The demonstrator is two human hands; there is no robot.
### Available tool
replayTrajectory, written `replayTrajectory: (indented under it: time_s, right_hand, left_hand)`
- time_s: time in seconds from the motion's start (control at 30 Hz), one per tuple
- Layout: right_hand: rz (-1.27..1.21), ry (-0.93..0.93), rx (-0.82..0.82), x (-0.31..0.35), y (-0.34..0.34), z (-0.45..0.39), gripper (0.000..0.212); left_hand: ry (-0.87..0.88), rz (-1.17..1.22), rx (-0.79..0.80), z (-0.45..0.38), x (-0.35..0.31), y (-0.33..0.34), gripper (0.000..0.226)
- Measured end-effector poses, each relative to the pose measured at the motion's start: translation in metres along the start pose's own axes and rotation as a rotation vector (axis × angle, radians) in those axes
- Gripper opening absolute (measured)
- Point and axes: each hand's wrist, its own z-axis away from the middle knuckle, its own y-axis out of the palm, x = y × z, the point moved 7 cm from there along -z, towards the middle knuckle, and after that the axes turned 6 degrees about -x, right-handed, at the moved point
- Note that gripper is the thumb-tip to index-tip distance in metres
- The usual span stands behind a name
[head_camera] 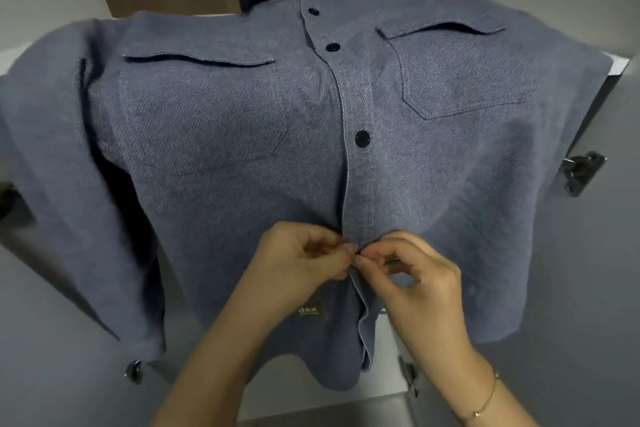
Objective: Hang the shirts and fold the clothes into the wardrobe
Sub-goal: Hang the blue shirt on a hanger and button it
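I'm mid-buttoning the shirt [242, 135], which hangs facing me in front of the wardrobe, left hand [298, 263] and right hand [412, 274] both pinching the placket at its lower middle; next I judge the button needs pushing through its hole.

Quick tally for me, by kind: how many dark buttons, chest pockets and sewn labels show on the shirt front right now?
Blue shirt, pinched at the placket by the left hand and right hand:
Dark buttons in view: 4, the lowest
Chest pockets: 2, one at
Sewn labels: 1
Total: 7
Any button under the fingers is hidden.
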Motion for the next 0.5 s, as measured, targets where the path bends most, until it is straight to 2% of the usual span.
replayTrajectory:
  time_s: [0.13,0.27,0.37,0.5]
  right_hand:
    - [-0.044,0.015,0.05,-0.001,0.001,-0.008,0.013]
    - [-0.078,0.07,0.075,-0.003,0.002,-0.013,0.014]
    - [-0.164,0.306,0.061,-0.018,0.004,-0.012,0.017]
    - [-0.462,0.713,0.082,-0.037,0.015,0.002,0.007]
  left_hand:
    - [-0.012,-0.072,0.021,-0.007,-0.005,-0.001,0.014]
    - [-0.009,-0.032,-0.058,-0.007,-0.005,0.0,0.025]
    - [-0.004,0.072,-0.14,-0.004,-0.003,0.002,0.026]
    - [0.057,0.103,-0.249,0.001,0.002,0.002,0.021]
